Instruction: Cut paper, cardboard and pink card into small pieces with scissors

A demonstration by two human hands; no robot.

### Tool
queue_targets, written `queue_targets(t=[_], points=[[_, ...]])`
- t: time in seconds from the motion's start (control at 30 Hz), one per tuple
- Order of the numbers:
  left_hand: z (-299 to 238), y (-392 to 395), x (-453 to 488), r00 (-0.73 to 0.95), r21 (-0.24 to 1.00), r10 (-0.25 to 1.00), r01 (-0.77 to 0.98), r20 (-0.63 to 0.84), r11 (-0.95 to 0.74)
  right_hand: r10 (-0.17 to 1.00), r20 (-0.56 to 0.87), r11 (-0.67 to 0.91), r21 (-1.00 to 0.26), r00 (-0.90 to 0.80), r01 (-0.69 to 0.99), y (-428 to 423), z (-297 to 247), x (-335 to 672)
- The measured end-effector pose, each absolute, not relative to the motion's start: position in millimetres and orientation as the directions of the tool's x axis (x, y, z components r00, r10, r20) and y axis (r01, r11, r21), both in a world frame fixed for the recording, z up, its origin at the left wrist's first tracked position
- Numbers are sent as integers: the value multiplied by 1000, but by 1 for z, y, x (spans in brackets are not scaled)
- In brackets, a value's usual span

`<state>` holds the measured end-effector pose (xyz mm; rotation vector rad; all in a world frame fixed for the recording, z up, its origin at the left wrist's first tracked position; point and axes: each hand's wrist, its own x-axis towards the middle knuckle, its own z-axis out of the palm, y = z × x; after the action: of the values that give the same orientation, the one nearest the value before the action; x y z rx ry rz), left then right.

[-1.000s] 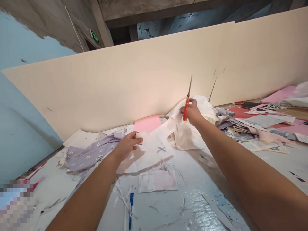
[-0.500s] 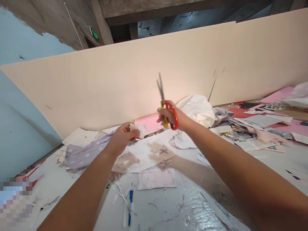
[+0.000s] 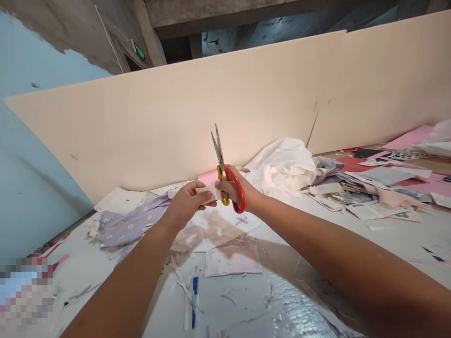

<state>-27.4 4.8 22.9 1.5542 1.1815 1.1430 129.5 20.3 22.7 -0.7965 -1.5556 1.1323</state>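
Observation:
My left hand (image 3: 185, 205) pinches a small white scrap (image 3: 209, 193) of paper or cloth, whose far end reaches my right hand (image 3: 235, 193). That hand grips orange-handled scissors (image 3: 229, 185) with a yellow inner grip, their steel blades (image 3: 217, 148) slightly apart and pointing up, clear of the scrap. The fingers hide part of the handles. Behind both hands, a crumpled white cloth (image 3: 282, 168) lies against the board.
A tall beige board (image 3: 176, 117) stands along the far side of the white work table (image 3: 299, 300). Lilac flowered fabric (image 3: 132, 224) lies to the left, and a pink sheet (image 3: 207, 177) sits behind my hands. Loose papers (image 3: 373, 188) are heaped at right, with a blue-marked strip (image 3: 195, 300) near me.
My right hand has moved left and down with the scissors, closing on my left hand. The blades have dropped lower, and the white scrap now spans the gap between my hands.

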Motion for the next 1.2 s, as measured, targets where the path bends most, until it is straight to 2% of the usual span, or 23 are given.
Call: queue_targets(t=[0.23, 0.4, 0.6, 0.7, 0.9, 1.2], points=[[20, 8, -32, 165, 982, 979, 122, 121, -142, 880, 321, 325, -945, -349, -49, 16, 23, 129], [24, 12, -41, -43, 977, 980, 90, 196, -192, 914, 247, 254, -967, -322, -21, 27, 15, 129], [24, 21, -54, -264, 953, 918, 17, 297, -303, 946, 114, 198, -945, -304, 262, 39, -5, 129], [23, 23, -57, -293, 945, 902, 17, 316, -326, 933, 149, 243, -932, -326, 269, 38, -11, 127], [27, 23, -66, -299, 942, 896, 33, 330, -335, 819, 392, 503, -842, -420, 194, 32, -15, 127], [29, 20, -64, -237, 942, 913, 39, 332, -333, 793, 361, 535, -797, -491, 279, 22, -12, 125]])
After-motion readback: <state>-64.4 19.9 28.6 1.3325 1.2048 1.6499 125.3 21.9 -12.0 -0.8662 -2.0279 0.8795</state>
